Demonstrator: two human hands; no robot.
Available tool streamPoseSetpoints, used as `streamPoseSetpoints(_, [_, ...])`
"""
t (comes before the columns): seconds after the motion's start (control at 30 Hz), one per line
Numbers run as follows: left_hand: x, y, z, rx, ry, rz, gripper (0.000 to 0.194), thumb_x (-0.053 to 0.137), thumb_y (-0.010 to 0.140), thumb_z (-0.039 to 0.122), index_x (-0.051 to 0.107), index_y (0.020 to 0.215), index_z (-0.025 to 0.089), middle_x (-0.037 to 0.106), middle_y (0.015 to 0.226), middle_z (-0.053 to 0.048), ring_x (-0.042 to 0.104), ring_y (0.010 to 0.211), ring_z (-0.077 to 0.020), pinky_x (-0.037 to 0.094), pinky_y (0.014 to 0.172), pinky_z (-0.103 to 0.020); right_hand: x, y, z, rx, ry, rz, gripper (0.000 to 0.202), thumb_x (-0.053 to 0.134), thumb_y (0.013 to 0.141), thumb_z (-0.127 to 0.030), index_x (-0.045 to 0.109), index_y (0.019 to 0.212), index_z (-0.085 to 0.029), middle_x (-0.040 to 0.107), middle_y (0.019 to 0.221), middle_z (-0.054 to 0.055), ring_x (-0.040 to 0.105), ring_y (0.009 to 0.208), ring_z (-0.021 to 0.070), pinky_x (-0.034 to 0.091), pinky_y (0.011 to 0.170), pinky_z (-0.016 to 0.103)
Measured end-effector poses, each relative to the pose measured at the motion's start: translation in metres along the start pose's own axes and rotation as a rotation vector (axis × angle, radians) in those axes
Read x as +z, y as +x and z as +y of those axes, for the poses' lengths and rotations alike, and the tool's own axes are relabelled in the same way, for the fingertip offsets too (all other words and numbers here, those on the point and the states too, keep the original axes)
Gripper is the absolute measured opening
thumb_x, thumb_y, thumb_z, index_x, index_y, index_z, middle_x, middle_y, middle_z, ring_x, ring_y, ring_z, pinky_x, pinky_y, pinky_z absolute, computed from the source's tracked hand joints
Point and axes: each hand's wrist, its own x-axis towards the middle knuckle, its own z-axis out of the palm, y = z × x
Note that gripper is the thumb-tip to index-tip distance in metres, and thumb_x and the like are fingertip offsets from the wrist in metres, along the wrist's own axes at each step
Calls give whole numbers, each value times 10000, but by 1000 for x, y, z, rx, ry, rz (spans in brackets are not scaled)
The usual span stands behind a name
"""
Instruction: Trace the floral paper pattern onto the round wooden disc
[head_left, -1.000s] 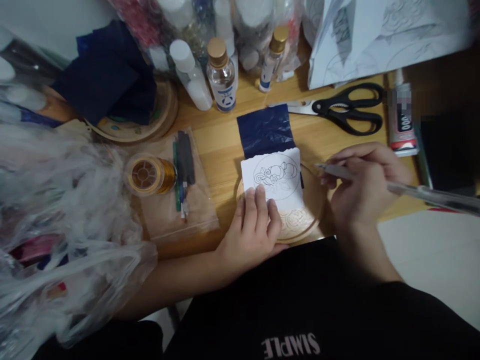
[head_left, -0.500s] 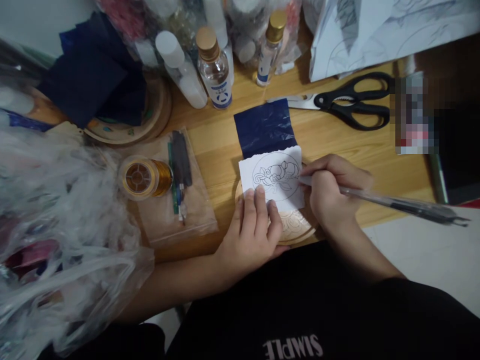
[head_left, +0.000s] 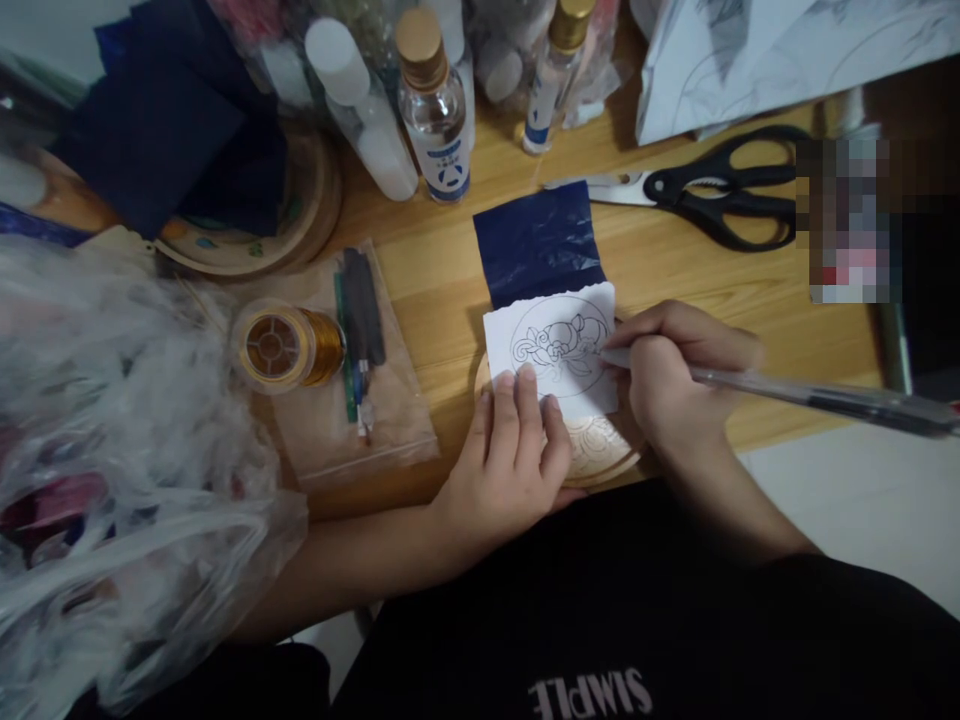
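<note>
A white paper (head_left: 551,340) with a line drawing inside a circle lies over a dark blue sheet (head_left: 536,240) and a round wooden disc (head_left: 600,450) with carved or drawn curves. My left hand (head_left: 510,455) rests on the paper's lower left, fingers lying slightly apart on it and holding nothing; the thumb is partly under the disc's edge. My right hand (head_left: 675,375) is closed around a clear pen (head_left: 810,392), whose tip is at the right part of the drawing.
Black-handled scissors (head_left: 720,190) lie behind the paper. Bottles (head_left: 442,130) stand at the back. To the left are a gold thread spool (head_left: 289,345), a bag of brushes (head_left: 397,400), dark blue sheets (head_left: 157,130) and a large plastic bag (head_left: 150,450).
The camera view has shifted a little, so objects at the back sit higher in the picture. My right hand and pen remain at the drawing's right part; my left hand stays on the paper.
</note>
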Motion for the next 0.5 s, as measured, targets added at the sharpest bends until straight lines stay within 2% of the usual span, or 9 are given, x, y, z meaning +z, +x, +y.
streamPoseSetpoints(0.5, [0, 0, 0, 4, 23, 9, 760, 459, 917, 685, 595, 1197, -8, 639, 1239, -315, 667, 1118, -389, 537, 921, -439, 0, 0, -1, 20, -7, 9, 216, 505, 687, -104, 659, 587, -218, 617, 532, -54, 538, 454, 103, 406, 445, 257])
